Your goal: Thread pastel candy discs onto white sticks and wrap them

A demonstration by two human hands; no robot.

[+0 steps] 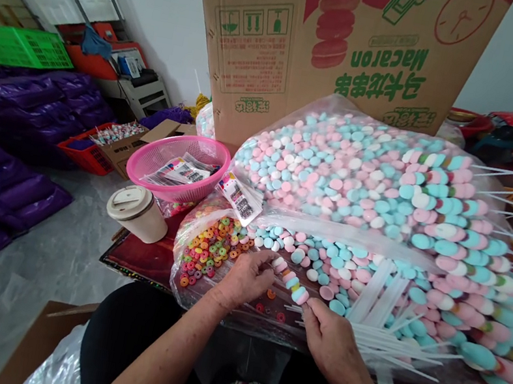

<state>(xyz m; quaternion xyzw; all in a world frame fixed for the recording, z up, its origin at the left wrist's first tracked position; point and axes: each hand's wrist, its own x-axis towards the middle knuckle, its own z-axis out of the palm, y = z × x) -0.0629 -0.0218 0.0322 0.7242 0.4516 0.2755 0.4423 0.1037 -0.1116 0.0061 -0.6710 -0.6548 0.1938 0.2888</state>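
My left hand [246, 277] and my right hand [329, 334] pinch the two ends of a short white stick threaded with several pastel candy discs [293, 282]. My left fingertips grip the upper end and my right fingertips hold the lower end by a pink disc. Loose pink, blue and white candy discs [323, 263] lie just behind the hands on clear plastic. Small multicoloured ring candies [210, 247] lie to the left of my left hand. A bundle of bare white sticks [381, 300] rests beside my right hand.
A big clear bag of pastel discs [340, 167] lies behind, with finished candy skewers [473, 257] piled at right. An upright Macaron carton [270, 55] stands at the back. A pink basket [176, 168] and a lidded paper cup [136, 212] sit at left, purple bags [1, 173] on the floor.
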